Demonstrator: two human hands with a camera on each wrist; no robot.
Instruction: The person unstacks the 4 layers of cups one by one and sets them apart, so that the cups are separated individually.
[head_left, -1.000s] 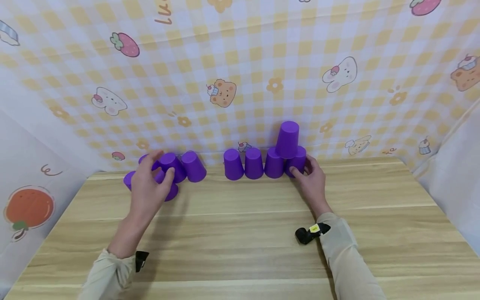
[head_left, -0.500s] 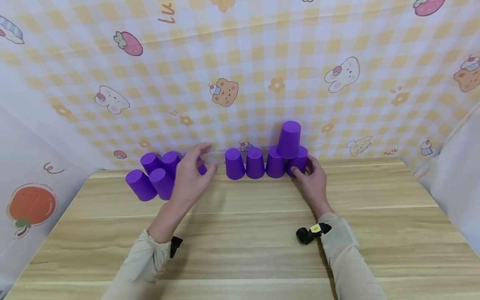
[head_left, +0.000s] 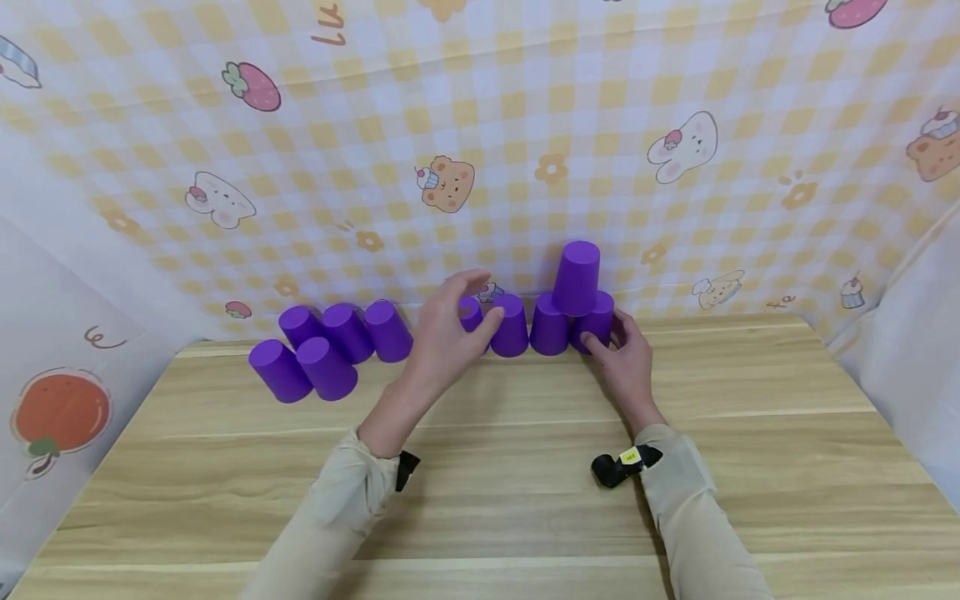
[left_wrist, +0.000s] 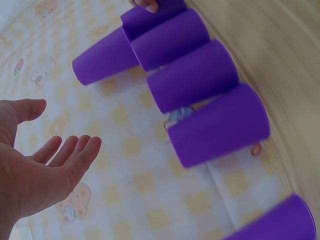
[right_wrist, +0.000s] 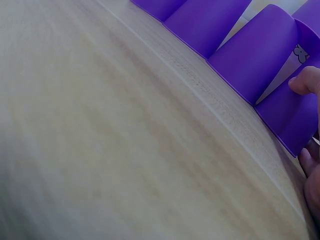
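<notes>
Four-cornered in no way, the upside-down purple cups form a row at the table's back. My right hand (head_left: 628, 367) holds the row's rightmost cup (head_left: 600, 310), thumb on its front and fingers round its far side; the right wrist view shows the thumb (right_wrist: 306, 81) against that cup (right_wrist: 286, 114). One upper cup (head_left: 577, 275) stands bridging the two rightmost cups. My left hand (head_left: 446, 333) hangs before the row's leftmost cup (head_left: 471, 312), partly hiding it. In the left wrist view, the left hand (left_wrist: 47, 172) has loosely bent, spread fingers, apart from the cups.
Several more upside-down purple cups (head_left: 327, 371) stand in a cluster at the back left. Behind everything hangs a yellow checked cloth (head_left: 510, 167). The wooden table (head_left: 525, 500) stretches towards me.
My left hand has moved right, from over the left cluster to in front of the row's leftmost cup, uncovering the cluster. The right hand and the cups have stayed in place.
</notes>
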